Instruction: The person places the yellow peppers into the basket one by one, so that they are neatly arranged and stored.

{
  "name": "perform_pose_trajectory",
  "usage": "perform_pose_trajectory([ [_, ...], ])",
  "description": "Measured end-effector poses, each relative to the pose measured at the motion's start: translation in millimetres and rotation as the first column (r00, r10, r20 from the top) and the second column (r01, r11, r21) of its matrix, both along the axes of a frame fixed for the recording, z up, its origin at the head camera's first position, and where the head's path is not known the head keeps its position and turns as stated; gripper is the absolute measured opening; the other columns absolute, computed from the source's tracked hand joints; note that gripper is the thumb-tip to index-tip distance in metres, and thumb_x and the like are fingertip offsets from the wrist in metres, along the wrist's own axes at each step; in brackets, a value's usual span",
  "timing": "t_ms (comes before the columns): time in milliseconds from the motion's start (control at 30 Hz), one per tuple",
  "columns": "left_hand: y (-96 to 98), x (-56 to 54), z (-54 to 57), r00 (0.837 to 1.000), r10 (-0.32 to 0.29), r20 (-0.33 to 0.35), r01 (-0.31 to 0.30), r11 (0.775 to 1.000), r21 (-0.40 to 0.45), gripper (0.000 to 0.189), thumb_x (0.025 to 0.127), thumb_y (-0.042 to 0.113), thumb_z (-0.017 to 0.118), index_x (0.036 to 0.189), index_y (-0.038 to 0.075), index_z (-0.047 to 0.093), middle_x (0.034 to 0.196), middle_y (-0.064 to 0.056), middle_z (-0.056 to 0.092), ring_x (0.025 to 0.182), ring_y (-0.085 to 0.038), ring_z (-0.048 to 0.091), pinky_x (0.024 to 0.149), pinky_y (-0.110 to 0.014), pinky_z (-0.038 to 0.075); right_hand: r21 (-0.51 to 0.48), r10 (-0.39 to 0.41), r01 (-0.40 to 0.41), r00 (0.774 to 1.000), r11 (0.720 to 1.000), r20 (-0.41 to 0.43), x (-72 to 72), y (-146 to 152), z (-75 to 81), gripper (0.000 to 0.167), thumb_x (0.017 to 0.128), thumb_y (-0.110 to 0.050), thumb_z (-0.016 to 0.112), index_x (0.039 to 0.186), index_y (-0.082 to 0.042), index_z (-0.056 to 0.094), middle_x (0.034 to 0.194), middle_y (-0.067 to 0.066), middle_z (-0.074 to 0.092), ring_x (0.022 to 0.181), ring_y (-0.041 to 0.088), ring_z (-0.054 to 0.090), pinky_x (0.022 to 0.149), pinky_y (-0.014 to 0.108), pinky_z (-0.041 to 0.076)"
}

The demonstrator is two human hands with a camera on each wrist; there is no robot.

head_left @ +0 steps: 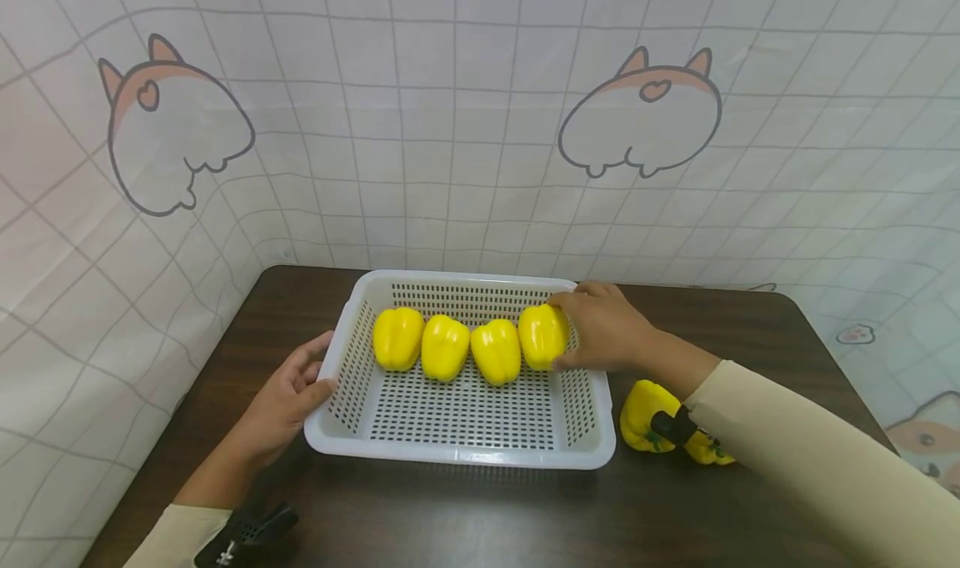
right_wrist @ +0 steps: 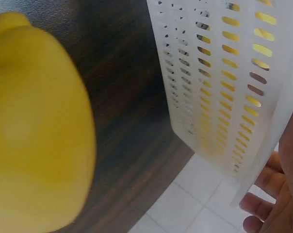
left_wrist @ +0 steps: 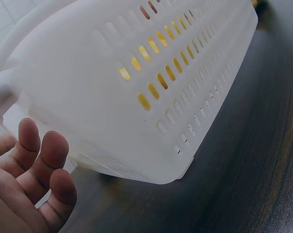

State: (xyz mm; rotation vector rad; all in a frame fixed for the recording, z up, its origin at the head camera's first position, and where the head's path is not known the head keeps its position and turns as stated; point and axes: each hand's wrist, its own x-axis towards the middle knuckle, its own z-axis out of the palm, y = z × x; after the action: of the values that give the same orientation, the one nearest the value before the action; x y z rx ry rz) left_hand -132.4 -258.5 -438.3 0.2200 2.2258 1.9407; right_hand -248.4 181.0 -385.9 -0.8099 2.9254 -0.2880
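Right hand [head_left: 607,326]: pinching the rightmost pepper [head_left: 542,339] between thumb and fingers, over the basket's right side.
Left hand [head_left: 288,393]: loosely bent at the fingers, touching the basket's left rim.
Three peppers [head_left: 445,349]: yellow, lined up inside the basket, left of the pinched one.
Basket [head_left: 465,459]: white, slotted, wider than deep, standing on the worktop.
Loose peppers [head_left: 643,414]: two, on the worktop just right of the basket, partly hidden by a black wrist mount [head_left: 675,426] and cream sleeve [head_left: 810,451].
Worktop [head_left: 480,518]: dark brown, streaked like wood grain, rounded at both far corners, shiny toward the front.
Backdrop [head_left: 412,134]: pale, ruled in wavy grey squares, rising behind the worktop and along both sides.
Cartoon animals [head_left: 641,126]: two on the backdrop, drawn from behind, orange-eared; partly visible at lower right, an orange-and-white drawing [head_left: 926,439].
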Motion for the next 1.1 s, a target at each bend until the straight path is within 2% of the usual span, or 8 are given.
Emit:
perform_pose_trajectory([
  [233, 1.4, 1.9, 2.9, 1.000, -0.003, 0.003, 0.003, 1.000, 0.013, 0.075, 0.104, 0.004, 0.055, 0.163, 0.009, 0.008, 0.142, -0.035, 0.044, 0.110, -0.041, 0.065, 0.083, -0.050, 0.060, 0.069, 0.038, -0.037, 0.999, 0.997, -0.021, -0.3, -3.9, 3.6, 0.098, 0.066, -0.050, 0.094, 0.148, -0.013, 0.053, 0.138, 0.008, 0.063, 0.137, 0.036, 0.038, 0.117, 0.057, 0.019],
  [500, 1.7, 2.5, 5.3, 1.000, 0.007, -0.005, -0.007, 1.000, -0.001, 0.075, 0.104, 0.004, 0.056, 0.163, 0.009, 0.010, 0.143, -0.034, 0.045, 0.110, -0.042, 0.065, 0.083, -0.049, 0.060, 0.135, 0.053, -0.046, 0.998, 0.990, -0.046, 0.5, -12.5, 7.1, 0.099, 0.062, -0.049, 0.096, 0.143, -0.009, 0.056, 0.133, 0.008, 0.065, 0.132, 0.033, 0.042, 0.119, 0.055, 0.016],
  [833, 1.6, 3.2, 4.6, 1.000, 0.004, 0.000, -0.004, 1.000, 0.007, 0.076, 0.104, 0.004, 0.056, 0.163, 0.008, 0.009, 0.142, -0.035, 0.045, 0.109, -0.039, 0.066, 0.083, -0.049, 0.060, 0.235, 0.061, -0.046, 0.997, 0.971, -0.053, -3.9, -20.8, 1.5, 0.100, 0.060, -0.052, 0.096, 0.140, -0.007, 0.057, 0.127, 0.010, 0.065, 0.125, 0.032, 0.045, 0.117, 0.052, 0.021],
  [1100, 2.0, 2.8, 3.6, 1.000, 0.005, 0.003, -0.005, 1.000, 0.013, 0.075, 0.104, 0.004, 0.054, 0.163, 0.010, 0.009, 0.143, -0.034, 0.044, 0.109, -0.040, 0.065, 0.083, -0.050, 0.060, 0.308, 0.055, -0.035, 0.997, 0.951, -0.056, -3.4, -26.8, -0.8, 0.103, 0.061, -0.052, 0.096, 0.141, -0.002, 0.055, 0.128, 0.012, 0.064, 0.124, 0.032, 0.045, 0.118, 0.050, 0.020],
])
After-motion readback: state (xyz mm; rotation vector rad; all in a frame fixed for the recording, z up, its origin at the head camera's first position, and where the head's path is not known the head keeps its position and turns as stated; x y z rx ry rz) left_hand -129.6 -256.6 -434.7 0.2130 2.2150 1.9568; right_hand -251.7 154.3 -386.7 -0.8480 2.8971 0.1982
